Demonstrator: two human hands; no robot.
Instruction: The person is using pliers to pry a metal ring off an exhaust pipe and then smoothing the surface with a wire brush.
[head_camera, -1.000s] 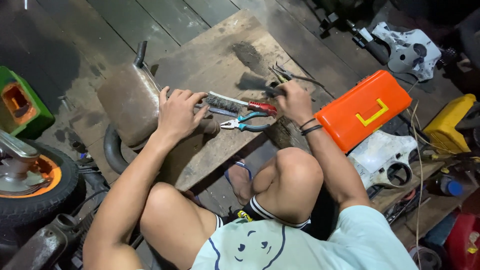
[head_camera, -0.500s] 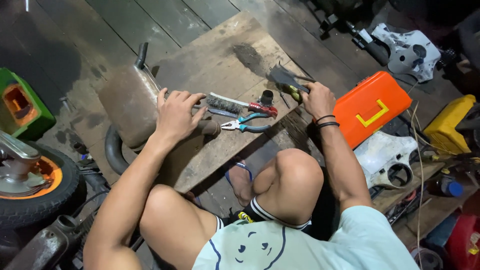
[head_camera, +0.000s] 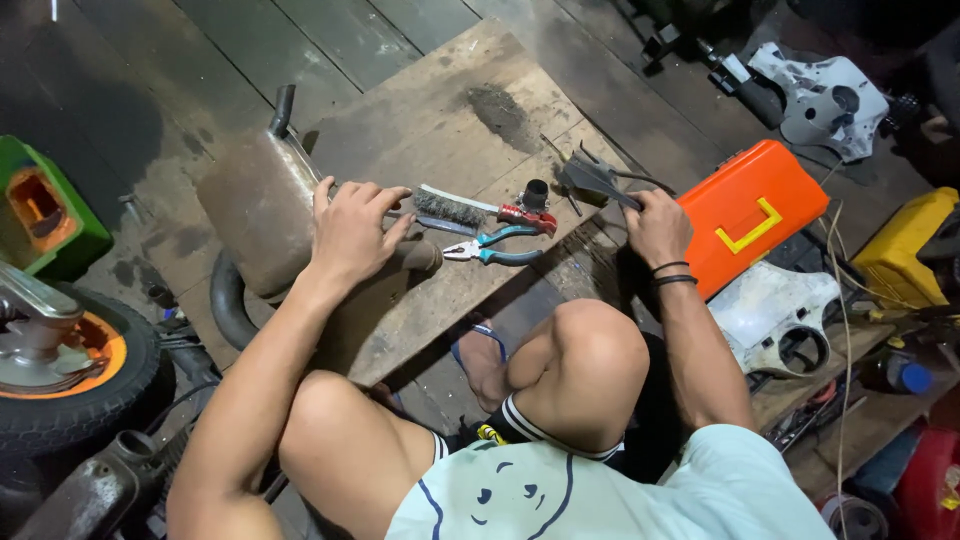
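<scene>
— How many tools lie on the board (head_camera: 440, 120)?

— Two: one wire brush (head_camera: 465, 210) with a red handle and one pair of pliers (head_camera: 495, 250) with blue grips, just below the brush. One short dark tube (head_camera: 537, 192) stands at the brush's handle end.

— And the hands?

— Two. The left hand (head_camera: 350, 232) lies spread and flat on one muffler (head_camera: 265, 215), left of the brush. The right hand (head_camera: 655, 225) is closed around one dark pronged metal tool (head_camera: 595, 180), right of the brush.

— The muffler?

— Rusty brown, oblong, a black pipe at its top.

— Anything else?

— One orange case (head_camera: 750, 215), far right of the brush.
</scene>
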